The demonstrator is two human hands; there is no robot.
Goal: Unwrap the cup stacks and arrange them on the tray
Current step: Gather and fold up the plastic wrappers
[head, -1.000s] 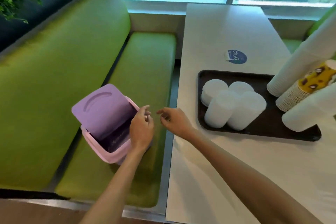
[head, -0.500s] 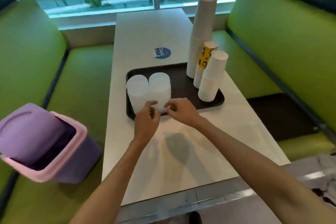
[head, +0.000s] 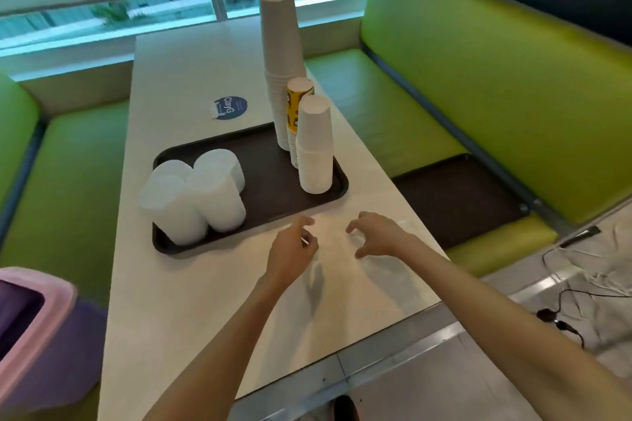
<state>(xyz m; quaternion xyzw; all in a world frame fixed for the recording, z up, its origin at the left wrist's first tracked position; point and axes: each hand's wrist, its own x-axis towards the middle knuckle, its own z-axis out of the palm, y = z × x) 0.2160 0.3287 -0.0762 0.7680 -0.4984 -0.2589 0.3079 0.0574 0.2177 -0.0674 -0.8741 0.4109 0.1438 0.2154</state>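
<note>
A dark brown tray [head: 270, 181] lies on the pale table. On its left end stand several short stacks of white plastic cups [head: 191, 198], upside down. Its right end holds a tall pale paper cup stack [head: 282, 61], a yellow patterned stack [head: 298, 96] and a white stack [head: 314, 147]. My left hand [head: 294, 246] and my right hand [head: 376, 236] hover over the table just in front of the tray, fingers loosely curled. A faint sheet of clear plastic wrap [head: 386, 267] lies on the table under my right hand; whether either hand touches it is unclear.
A pink and purple swing-lid bin [head: 30, 325] stands on the left green bench. A round blue sticker [head: 231, 108] sits behind the tray. The right bench [head: 478, 79] has a dark panel [head: 458, 195] in its seat. A black cable [head: 561, 314] lies on the floor.
My view swung from the bin back to the table. Both hands left the bin, touched the plastic cup stacks on the tray, then moved right and now hover in front of the tray.
</note>
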